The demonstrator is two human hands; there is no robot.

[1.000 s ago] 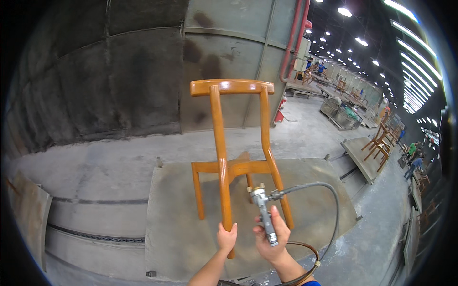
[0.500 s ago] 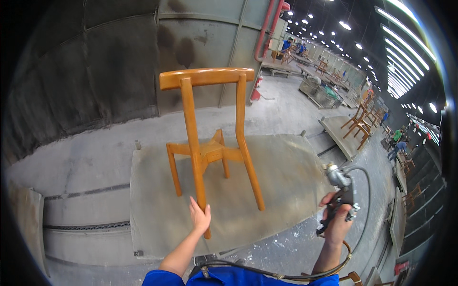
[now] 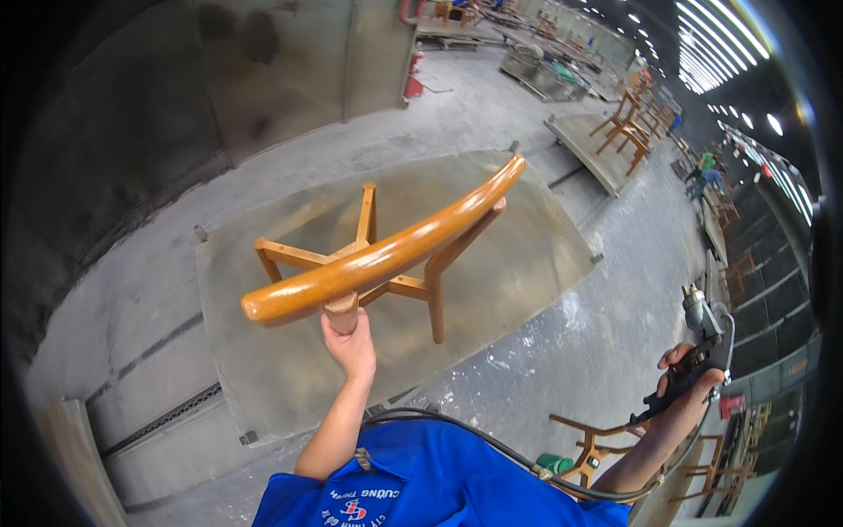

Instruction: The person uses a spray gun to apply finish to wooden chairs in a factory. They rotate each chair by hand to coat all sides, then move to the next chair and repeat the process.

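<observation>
Two hands busy: left hand (image 3: 349, 344) grips the glossy orange wooden chair frame (image 3: 386, 263) over the grey platform's (image 3: 263, 369) near edge, right hand (image 3: 685, 386) clenches a metal spray gun (image 3: 707, 338), black hose (image 3: 492, 443) trailing.

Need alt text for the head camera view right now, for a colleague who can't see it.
The person's left hand grips a leg of an orange-brown wooden chair frame, holding it tilted above a stained platform. Their right hand holds a spray gun with a hose off to the side.

Grey concrete floor (image 3: 562, 351), dark booth wall (image 3: 105, 132), ceiling strip lights (image 3: 716, 35) w/ glare.
</observation>
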